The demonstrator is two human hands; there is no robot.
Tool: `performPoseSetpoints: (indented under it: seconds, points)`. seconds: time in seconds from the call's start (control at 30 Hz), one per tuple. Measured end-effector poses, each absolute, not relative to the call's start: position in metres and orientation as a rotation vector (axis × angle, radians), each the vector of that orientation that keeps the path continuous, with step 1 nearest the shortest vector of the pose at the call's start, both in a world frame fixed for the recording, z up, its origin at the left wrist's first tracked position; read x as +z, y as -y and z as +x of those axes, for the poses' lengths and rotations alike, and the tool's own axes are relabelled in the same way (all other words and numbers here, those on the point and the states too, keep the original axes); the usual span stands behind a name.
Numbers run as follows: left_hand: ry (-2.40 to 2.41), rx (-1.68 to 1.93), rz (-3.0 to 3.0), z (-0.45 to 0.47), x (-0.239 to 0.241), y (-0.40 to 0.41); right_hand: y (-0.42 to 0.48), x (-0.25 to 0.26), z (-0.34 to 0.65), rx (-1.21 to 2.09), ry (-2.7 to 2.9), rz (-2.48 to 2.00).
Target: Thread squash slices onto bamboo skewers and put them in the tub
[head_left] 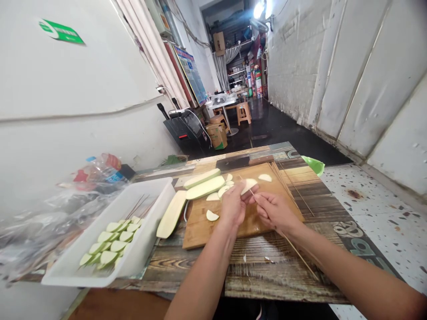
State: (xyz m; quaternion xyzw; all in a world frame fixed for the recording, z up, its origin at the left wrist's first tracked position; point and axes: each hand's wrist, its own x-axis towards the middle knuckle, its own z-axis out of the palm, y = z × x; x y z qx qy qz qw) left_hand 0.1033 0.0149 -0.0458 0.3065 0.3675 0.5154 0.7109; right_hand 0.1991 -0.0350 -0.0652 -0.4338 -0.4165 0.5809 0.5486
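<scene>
My left hand [235,204] is closed on a pale half-moon zucchini slice [249,185] above the cutting board. A long thin bamboo skewer [300,258] is pinched in my right hand [271,209], its back end slanting down to the right. Its front end meets the slice between my hands. On the wooden cutting board [200,229] lie several loose slices, one of them a half-moon [212,215] near my left wrist. Halved zucchini pieces [206,187] rest at the board's left edge, and another half [171,214] lies beside it, cut face up.
A white plastic bin [133,262] at left holds skewered slices [111,244]. Behind the board lies a knife [260,160]. Bare skewers [293,191] lie along the board's right side. Plastic bags [76,209] and a bottle [111,173] crowd the far left.
</scene>
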Motion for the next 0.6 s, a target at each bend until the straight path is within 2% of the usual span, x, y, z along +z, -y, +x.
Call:
performPoseSetpoints:
  seconds: [0.1,0.33,0.6]
  points:
    - [-0.794,1.123,0.727,0.108,-0.042,-0.010,0.034,-0.063,0.201,1.527,0.854,-0.870]
    - [-0.852,1.253,0.587,0.095,-0.036,-0.024,0.039,-0.061,0.204,1.445,1.078,-1.044]
    - [-0.783,1.158,0.707,0.103,-0.065,-0.023,0.039,-0.069,0.208,0.527,1.543,-1.372]
